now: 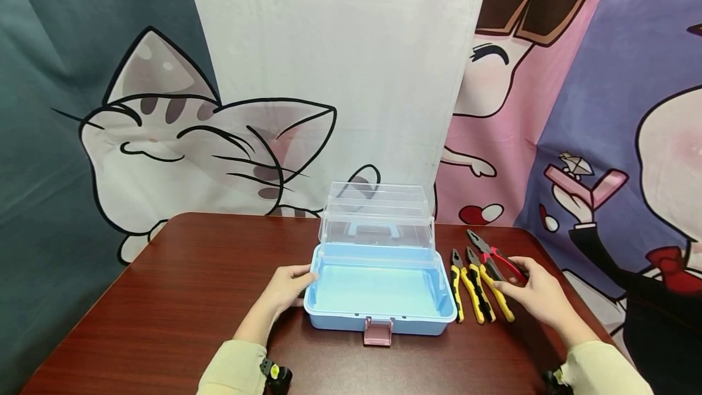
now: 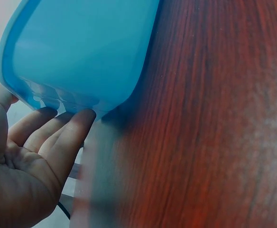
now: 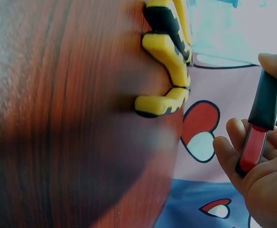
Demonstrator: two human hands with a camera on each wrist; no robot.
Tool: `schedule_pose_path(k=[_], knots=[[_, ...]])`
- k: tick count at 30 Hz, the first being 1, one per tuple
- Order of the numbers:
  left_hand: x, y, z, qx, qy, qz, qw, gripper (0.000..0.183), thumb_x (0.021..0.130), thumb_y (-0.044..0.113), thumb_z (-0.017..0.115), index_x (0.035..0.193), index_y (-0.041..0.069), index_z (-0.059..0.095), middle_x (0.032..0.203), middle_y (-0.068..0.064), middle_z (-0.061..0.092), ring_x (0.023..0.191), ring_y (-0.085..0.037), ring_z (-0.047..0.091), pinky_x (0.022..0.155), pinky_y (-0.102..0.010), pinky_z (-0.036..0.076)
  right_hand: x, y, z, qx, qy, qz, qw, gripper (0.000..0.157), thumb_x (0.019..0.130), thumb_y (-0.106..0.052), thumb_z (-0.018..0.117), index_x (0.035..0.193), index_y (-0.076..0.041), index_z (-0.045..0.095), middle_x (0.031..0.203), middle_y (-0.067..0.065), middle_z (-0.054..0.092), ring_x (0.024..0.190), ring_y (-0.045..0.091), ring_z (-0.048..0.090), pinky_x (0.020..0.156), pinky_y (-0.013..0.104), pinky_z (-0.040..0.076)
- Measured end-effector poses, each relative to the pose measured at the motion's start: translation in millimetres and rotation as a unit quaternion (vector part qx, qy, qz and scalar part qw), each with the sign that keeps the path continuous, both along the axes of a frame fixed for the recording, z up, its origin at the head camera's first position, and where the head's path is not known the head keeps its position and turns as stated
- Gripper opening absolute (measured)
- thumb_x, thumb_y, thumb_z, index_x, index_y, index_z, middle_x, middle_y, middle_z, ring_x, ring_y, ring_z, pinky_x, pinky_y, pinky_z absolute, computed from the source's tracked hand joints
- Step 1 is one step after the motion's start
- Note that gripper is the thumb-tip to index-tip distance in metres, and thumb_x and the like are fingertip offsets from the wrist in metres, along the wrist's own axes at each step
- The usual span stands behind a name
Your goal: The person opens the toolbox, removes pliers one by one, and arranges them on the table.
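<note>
A light blue plastic toolbox (image 1: 334, 322) stands on the table with its clear lid (image 1: 378, 203) raised and a pink latch (image 1: 378, 333) hanging at the front. My left hand (image 1: 289, 287) holds its left side, thumb over the rim; in the left wrist view the fingertips (image 2: 84, 118) touch the outer wall. To the right of the box, my right hand (image 1: 534, 291) grips red-and-black pliers (image 1: 479, 241) by the handles, thumb on one and fingers at the other (image 3: 254, 149). The pliers' head points away from me. Nothing lies inside the box.
Two yellow-and-black pliers (image 1: 456, 285) lie side by side between the toolbox and my right hand, heads pointing away. The dark red wooden table (image 1: 219, 273) ends at a cartoon-printed curtain (image 1: 351, 78) behind.
</note>
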State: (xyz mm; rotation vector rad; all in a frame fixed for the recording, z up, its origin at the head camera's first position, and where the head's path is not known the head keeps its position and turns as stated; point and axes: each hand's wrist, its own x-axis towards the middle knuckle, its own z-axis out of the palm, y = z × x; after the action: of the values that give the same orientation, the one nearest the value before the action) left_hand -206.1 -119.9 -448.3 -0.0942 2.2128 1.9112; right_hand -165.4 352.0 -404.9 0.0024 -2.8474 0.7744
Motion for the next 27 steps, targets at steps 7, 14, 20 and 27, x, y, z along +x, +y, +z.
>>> schedule_pose_path(k=[7,14,20,27], knots=[[-0.9,1,-1.8,-0.005,0.003,0.005,1.0000,0.041,0.090,0.013,0.060,0.129,-0.001,0.057,0.120,-0.024,0.062,0.090,-0.027,0.067,0.065,-0.042,0.059,-5.2,9,-4.7,0.006,-0.014,-0.015,1.000,0.070,0.079,-0.042,0.073,0.126,0.002,0.048,0.096,0.016,0.067,0.069,0.007,0.053,0.056,0.024,0.040],[-0.6,1,-0.3,-0.004,0.000,0.001,1.0000,0.041,0.090,0.014,0.060,0.129,-0.001,0.057,0.118,-0.024,0.063,0.088,-0.025,0.068,0.065,-0.040,0.060,-9.0,13,-10.6,0.012,-0.023,-0.019,0.999,0.070,0.079,-0.043,0.072,0.124,0.004,0.049,0.091,0.012,0.065,0.070,0.010,0.051,0.056,0.024,0.040],[-0.6,0,-0.4,-0.002,-0.002,-0.004,1.0000,0.042,0.090,0.014,0.060,0.129,0.000,0.056,0.119,-0.024,0.062,0.088,-0.024,0.068,0.065,-0.039,0.060,-13.2,18,-15.1,0.013,-0.034,-0.023,0.999,0.069,0.079,-0.043,0.072,0.123,0.005,0.049,0.086,0.009,0.063,0.067,0.010,0.050,0.055,0.024,0.039],[-0.2,-1,0.0,-0.001,0.000,-0.005,1.0000,0.044,0.090,0.015,0.060,0.130,-0.001,0.055,0.119,-0.024,0.062,0.089,-0.025,0.068,0.066,-0.039,0.060,-18.9,21,-19.9,0.014,-0.052,-0.023,0.998,0.073,0.080,-0.044,0.071,0.124,0.009,0.047,0.081,0.008,0.061,0.067,0.014,0.049,0.056,0.026,0.039]])
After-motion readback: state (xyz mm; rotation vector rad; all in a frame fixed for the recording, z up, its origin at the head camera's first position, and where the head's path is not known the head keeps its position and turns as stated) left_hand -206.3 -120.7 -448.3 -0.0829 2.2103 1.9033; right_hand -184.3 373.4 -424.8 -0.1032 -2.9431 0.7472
